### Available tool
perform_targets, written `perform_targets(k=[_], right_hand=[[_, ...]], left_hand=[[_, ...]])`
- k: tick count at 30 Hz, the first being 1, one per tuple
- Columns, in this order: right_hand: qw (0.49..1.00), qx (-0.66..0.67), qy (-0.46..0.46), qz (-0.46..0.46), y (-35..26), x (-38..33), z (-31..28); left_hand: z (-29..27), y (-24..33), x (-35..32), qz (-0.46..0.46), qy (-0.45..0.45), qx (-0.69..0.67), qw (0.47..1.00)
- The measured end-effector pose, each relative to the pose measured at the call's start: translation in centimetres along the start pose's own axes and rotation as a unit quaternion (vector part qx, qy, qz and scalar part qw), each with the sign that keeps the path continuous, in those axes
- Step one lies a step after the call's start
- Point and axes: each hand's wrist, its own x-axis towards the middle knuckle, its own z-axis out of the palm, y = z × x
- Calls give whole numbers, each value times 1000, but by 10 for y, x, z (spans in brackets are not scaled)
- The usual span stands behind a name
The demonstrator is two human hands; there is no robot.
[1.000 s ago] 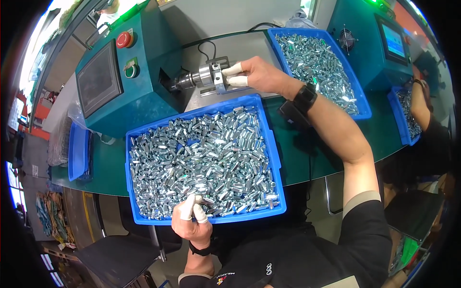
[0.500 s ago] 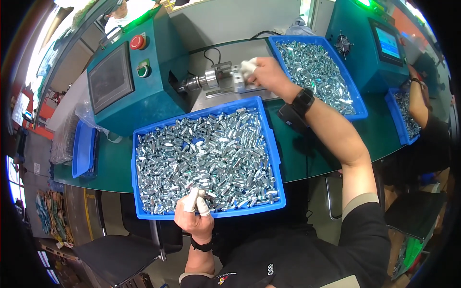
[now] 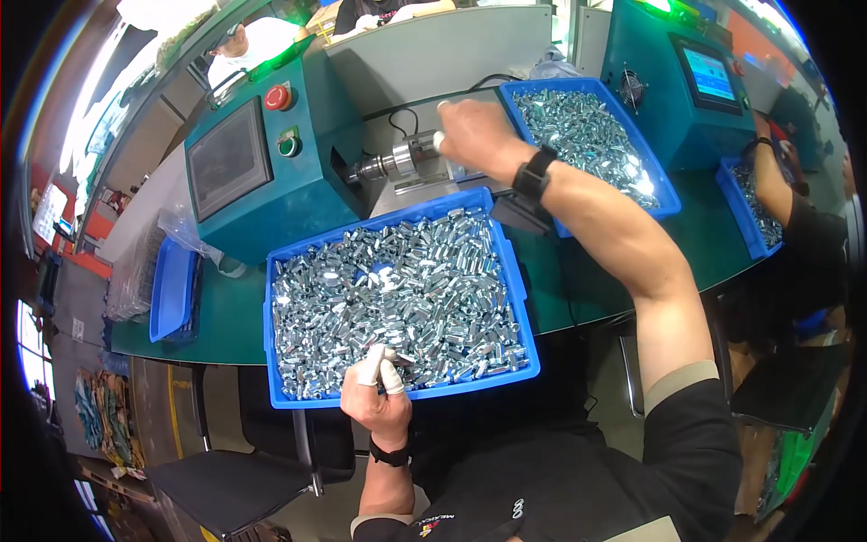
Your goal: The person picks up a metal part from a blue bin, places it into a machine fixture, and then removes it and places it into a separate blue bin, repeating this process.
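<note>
My left hand [image 3: 377, 397], with white finger covers on its tips, is closed in a pinch at the near edge of a blue tray [image 3: 405, 397]. The tray is full of small silver hex-shaped metal fittings [image 3: 397, 289]. What those fingertips hold is too small to make out. My right hand [image 3: 479, 140] reaches over the metal fixture beside the machine's round steel spindle [image 3: 395, 163]. Its fingers are bent, with white covers on the visible tips. The hand hides part of the fixture, and whatever lies in its grip does not show.
The teal machine [image 3: 280, 154] carries a dark screen, a red push button [image 3: 277, 97] and a green one. Behind my right wrist stands a second blue tray [image 3: 666, 194] of fittings. An empty-looking blue tray [image 3: 172, 289] lies left. Other people work at the back and right.
My right hand has risen and moved slightly left over the fixture, now covering more of it. My left hand stays in its pinch at the tray's edge. The whole view has shifted a little.
</note>
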Motion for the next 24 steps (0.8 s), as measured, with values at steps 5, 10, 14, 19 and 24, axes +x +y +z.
perform_targets(k=[5,10,14,19,24], right_hand=[[995,-79,-29,62,68,-20,-32],[991,-126,-24,33,94,-55,-52],[975,103,-136,-140,32,-90,-28],[933,-6,-259,-249,1,-102,-13],[931,-19,-261,-254,4,-103,-4]], left_hand=[[-3,-3,0,4,5,-6,1000],[-2,2,7,14,2,-16,1000],[-8,-5,2,4,-4,6,1000],[-3,-4,1,-3,-7,-4,1000],[-2,-3,1,0,-1,-3,1000]])
